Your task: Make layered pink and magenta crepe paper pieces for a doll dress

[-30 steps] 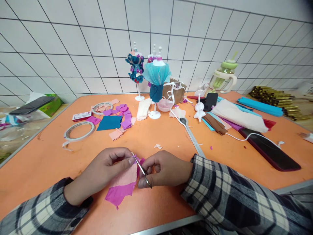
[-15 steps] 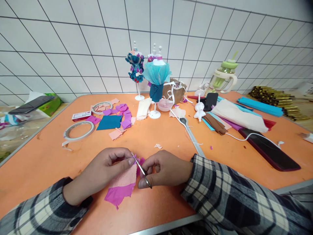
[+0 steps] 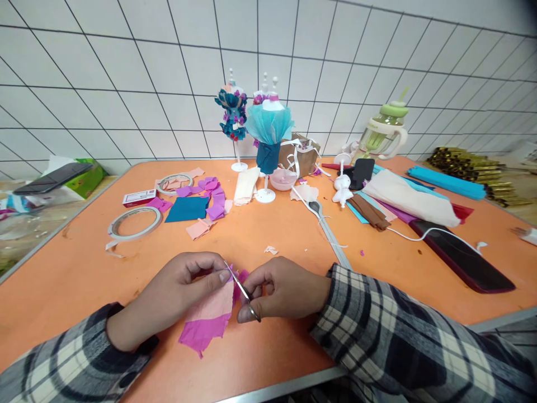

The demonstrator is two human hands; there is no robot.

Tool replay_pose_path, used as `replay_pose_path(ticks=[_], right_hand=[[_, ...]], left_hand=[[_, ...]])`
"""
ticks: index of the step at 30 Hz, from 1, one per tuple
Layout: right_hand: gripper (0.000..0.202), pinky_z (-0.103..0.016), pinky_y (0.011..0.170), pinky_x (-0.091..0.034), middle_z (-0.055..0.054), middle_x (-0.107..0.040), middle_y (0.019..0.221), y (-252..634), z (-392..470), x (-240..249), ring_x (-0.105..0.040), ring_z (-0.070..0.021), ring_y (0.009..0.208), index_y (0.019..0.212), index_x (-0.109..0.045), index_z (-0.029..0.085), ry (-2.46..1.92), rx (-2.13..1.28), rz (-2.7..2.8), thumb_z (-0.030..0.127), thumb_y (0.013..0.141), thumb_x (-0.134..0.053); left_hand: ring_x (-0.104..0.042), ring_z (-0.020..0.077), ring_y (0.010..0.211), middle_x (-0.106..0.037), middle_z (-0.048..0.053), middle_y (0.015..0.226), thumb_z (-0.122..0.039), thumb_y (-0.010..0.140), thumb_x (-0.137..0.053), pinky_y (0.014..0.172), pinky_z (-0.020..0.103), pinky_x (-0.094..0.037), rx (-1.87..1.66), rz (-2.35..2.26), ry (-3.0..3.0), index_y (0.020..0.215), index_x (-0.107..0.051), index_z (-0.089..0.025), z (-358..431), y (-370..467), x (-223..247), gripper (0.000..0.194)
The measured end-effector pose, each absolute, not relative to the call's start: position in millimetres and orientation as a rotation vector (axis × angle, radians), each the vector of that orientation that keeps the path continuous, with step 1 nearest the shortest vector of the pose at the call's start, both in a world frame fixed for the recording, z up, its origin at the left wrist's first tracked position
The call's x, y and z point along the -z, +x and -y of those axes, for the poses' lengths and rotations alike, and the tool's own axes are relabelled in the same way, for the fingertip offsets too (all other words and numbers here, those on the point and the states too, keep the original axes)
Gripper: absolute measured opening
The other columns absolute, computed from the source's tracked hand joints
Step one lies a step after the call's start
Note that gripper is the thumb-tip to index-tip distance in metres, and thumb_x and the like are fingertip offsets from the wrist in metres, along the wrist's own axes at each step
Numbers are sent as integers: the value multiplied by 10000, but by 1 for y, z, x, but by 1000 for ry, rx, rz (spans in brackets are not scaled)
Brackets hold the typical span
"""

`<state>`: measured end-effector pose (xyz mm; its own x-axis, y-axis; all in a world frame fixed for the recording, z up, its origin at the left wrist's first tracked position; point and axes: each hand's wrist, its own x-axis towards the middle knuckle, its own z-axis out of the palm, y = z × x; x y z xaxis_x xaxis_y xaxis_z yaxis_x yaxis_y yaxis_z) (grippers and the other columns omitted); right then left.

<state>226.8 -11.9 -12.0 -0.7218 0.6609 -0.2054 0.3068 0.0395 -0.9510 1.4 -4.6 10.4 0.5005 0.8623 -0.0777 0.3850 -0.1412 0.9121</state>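
Hands [image 3: 235,291] — scissors [image 3: 242,290] on crepe paper [image 3: 207,322]

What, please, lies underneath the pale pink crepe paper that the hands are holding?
A magenta crepe paper piece sticks out below the pale pink crepe paper, over the orange table. How far the magenta reaches beneath is covered. The left hand pinches the stack; the right hand holds small metal scissors.

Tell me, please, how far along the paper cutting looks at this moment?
Done, it seems: two dressed mannequins stand at the back, and cut purple pieces lie by the teal sheet. In hand: the left hand pinches a pink and magenta paper piece while the right hand works small scissors into its top edge. Left: most of that piece is uncut, and a bare white mannequin lies undressed.
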Motion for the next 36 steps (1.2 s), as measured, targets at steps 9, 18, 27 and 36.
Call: replay_pose_path(ticks=[9, 18, 27, 36], right_hand=[[395, -195, 513, -304, 52, -549, 627, 228, 12, 10, -434, -70, 582, 780, -722, 164, -997, -1745, 2033, 548, 737, -806], [365, -181, 505, -286, 59, -544, 630, 227, 12, 9, -414, -55, 569, 779, -708, 161, -941, -1751, 2007, 512, 755, -804], [368, -181, 511, -306, 53, -570, 629, 227, 12, 13, -444, -60, 572, 763, -696, 160, -963, -1765, 2007, 510, 753, -807], [348, -187, 513, -299, 55, -581, 633, 227, 12, 13, -429, -58, 565, 759, -701, 159, -961, -1776, 1986, 486, 741, -822]], left_hand=[[-599, 151, 616, -693, 22, 669, -409, 868, -640, 572, 221, -498, -559, -1068, 1740, 700, -710, -173, 4, 1, -9, 299], [-608, 151, 629, -705, 24, 688, -389, 887, -625, 581, 222, -503, -547, -1053, 1731, 717, -711, -175, 5, 1, -8, 286], [-605, 143, 621, -700, 17, 675, -376, 880, -633, 581, 214, -501, -553, -1055, 1729, 716, -715, -170, 4, 0, -8, 276], [-597, 139, 617, -692, 9, 667, -344, 878, -637, 581, 212, -492, -565, -1043, 1725, 708, -715, -180, 5, 0, -8, 249]])
